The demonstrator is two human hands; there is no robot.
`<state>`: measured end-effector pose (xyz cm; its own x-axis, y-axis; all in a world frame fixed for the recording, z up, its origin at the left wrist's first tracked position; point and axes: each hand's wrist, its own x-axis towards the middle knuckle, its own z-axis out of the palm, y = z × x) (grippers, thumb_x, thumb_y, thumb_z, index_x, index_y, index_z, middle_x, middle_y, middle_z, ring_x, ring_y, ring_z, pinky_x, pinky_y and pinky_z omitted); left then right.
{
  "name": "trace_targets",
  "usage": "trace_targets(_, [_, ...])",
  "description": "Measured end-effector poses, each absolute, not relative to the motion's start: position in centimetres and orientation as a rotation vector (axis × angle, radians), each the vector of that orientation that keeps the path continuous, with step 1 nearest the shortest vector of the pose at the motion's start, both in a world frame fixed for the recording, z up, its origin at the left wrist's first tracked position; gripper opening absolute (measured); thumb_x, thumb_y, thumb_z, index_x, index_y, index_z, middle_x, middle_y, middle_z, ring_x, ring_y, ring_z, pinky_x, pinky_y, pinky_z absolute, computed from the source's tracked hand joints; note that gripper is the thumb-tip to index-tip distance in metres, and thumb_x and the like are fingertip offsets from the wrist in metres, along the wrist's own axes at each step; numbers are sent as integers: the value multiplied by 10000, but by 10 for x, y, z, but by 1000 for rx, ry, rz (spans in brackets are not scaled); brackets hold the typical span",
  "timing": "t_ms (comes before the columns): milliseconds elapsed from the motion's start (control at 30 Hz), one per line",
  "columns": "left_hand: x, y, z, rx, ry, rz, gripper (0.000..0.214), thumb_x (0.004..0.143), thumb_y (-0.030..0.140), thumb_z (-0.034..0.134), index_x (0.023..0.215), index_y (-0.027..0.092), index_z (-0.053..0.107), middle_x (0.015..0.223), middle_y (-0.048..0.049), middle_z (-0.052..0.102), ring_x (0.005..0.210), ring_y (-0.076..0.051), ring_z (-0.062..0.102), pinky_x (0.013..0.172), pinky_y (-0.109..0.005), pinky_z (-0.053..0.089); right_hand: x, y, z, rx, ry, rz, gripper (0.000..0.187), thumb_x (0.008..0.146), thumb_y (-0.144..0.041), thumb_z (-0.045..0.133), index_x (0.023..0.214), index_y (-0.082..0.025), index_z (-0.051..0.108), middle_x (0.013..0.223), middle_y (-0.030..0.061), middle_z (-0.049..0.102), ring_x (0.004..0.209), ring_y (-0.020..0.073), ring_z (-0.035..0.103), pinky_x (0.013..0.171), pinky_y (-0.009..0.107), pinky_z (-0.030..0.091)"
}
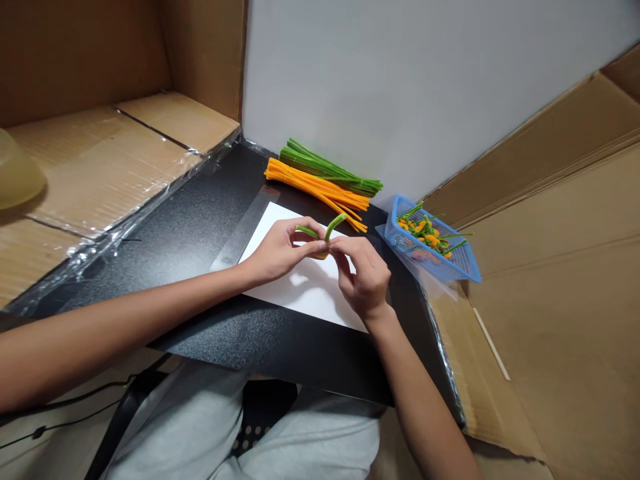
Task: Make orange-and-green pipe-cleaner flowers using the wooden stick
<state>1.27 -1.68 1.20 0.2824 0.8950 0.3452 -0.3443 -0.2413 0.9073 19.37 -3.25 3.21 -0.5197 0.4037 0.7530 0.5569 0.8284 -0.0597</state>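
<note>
My left hand and my right hand meet above a white sheet of paper on the black table. Both pinch a bent green pipe cleaner that curls up between the fingertips, with a bit of orange showing beneath my left thumb. Behind the hands lie a bundle of orange pipe cleaners and a bundle of green pipe cleaners, side by side against the white wall.
A blue plastic basket at the table's right edge holds several twisted green-and-orange pieces. Cardboard panels stand on the right and left. A yellowish bowl sits far left. My lap is below the table's front edge.
</note>
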Motion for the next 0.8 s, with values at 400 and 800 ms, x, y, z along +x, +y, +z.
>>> trace_targets(400, [17, -24, 9, 1444, 725, 1417, 108, 836, 229, 669, 829, 138, 613, 856, -57, 704, 789, -162, 710, 742, -300, 624, 189, -29, 27, -906, -2142, -141, 84, 951, -156, 514, 891, -199, 553, 816, 55, 604, 741, 190, 529, 667, 332, 451])
trace_targets(800, [14, -26, 9, 1603, 705, 1548, 30, 839, 173, 667, 864, 157, 662, 961, -53, 662, 837, -150, 676, 713, -279, 628, 187, -31, 26, -928, -2079, -94, 78, 957, -196, 541, 989, -201, 612, 891, 59, 672, 768, 183, 577, 691, 334, 481])
